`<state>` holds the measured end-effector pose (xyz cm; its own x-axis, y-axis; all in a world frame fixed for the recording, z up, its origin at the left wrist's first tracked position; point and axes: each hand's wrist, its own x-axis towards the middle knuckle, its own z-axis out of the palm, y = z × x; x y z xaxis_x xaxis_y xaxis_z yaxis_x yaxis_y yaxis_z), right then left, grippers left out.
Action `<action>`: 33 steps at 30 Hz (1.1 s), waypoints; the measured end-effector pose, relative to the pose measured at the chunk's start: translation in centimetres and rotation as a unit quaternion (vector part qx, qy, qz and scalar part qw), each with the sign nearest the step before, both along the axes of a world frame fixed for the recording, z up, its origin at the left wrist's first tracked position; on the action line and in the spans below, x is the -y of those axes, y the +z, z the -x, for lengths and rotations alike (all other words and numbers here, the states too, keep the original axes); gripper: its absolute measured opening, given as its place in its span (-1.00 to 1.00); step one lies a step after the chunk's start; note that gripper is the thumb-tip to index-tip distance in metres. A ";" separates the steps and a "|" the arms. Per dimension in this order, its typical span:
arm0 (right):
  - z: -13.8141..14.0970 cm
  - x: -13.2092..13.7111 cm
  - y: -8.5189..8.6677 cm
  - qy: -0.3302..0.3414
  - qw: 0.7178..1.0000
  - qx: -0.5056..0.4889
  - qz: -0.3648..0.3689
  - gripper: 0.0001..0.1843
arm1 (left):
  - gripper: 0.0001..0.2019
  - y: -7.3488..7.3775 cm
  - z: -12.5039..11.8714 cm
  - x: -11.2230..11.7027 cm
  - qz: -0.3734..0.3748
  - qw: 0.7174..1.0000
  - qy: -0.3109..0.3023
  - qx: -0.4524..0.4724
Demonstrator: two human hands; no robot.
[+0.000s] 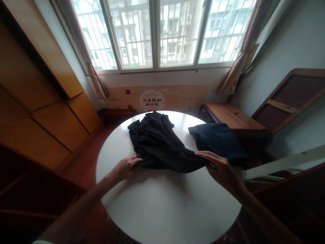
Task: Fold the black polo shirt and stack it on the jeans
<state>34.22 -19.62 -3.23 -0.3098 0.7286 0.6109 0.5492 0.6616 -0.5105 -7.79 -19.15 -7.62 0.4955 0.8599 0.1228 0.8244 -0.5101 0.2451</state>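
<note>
A crumpled black short-sleeved collared shirt [157, 144] lies on the white round table [172, 200], its collar towards the far side. My right hand [219, 168] is at the shirt's right end, with the fingers over the stretched black cloth. My left hand [125, 168] is at the near left hem, fingertips closed on the fabric. A folded dark navy garment [218, 142] lies on the table's right side, partly under the stretched shirt cloth and just beyond my right hand.
A low wooden bench [233, 117] stands beyond the table on the right. A dark-panelled wooden frame [286, 101] leans by the right wall. Orange wooden cabinet doors [50, 101] line the left. A printed poster [152, 100] sits below the barred window [162, 34].
</note>
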 end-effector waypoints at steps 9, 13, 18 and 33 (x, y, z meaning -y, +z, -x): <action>-4.1 2.6 -1.5 0.147 0.952 0.203 0.174 -0.66 | -0.75 5.9 3.6 5.8 0.308 0.951 -0.021 0.002; -1.7 0.9 0.3 0.149 0.963 0.163 0.157 -0.64 | -0.69 6.9 3.3 3.0 0.357 0.934 0.001 0.029; 6.2 -5.6 1.3 0.129 0.965 0.193 0.118 -0.71 | -0.64 5.6 0.8 -9.2 0.079 0.983 0.092 0.141; 12.3 -10.7 -6.8 0.088 0.936 0.313 0.133 -0.34 | -0.52 1.1 -0.4 -23.0 -0.003 0.972 0.234 -0.005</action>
